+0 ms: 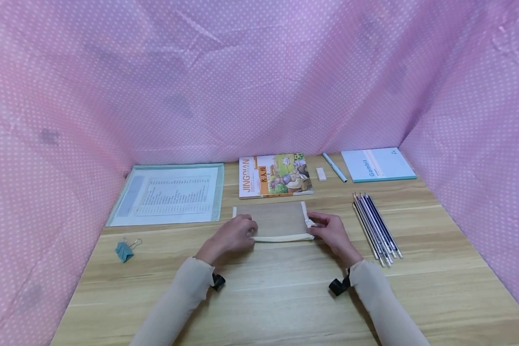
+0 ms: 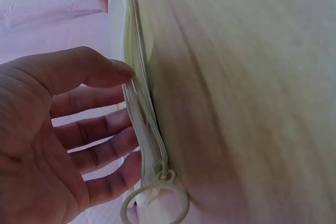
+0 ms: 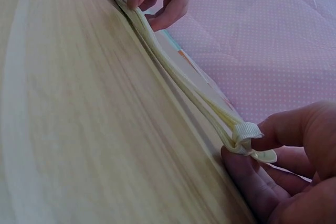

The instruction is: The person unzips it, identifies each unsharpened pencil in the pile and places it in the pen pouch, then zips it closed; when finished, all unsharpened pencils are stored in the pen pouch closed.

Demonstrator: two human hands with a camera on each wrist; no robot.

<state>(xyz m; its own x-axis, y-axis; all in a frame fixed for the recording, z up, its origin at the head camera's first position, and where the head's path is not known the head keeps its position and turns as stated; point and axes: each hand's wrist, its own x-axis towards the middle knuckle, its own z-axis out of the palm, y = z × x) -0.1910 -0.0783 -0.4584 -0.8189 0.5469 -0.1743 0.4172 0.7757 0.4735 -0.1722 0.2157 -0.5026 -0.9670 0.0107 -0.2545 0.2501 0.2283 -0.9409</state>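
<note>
A flat see-through zip pouch (image 1: 281, 218) with cream edging lies on the table between both hands. At its left end my left hand (image 1: 235, 234) pinches the zip edge, thumb on the near side and fingers behind. Just beside that hand, a ring pull (image 2: 186, 200) hangs from the zip. My right hand (image 1: 332, 232) grips the other end, with thumb and fingers at a small ribbed fabric tab (image 3: 248, 131). Along the mouth, the two zip edges stand slightly parted in the right wrist view.
Behind the pouch lies a picture-covered book (image 1: 277, 175), with an eraser (image 1: 321, 174), a light blue pen (image 1: 335, 167) and a notebook (image 1: 378, 165) rightward. Several pencils (image 1: 374, 228) lie right. Leftward are a document folder (image 1: 168, 194) and a blue binder clip (image 1: 124, 251). Pink dotted cloth (image 1: 259, 86) encloses the table.
</note>
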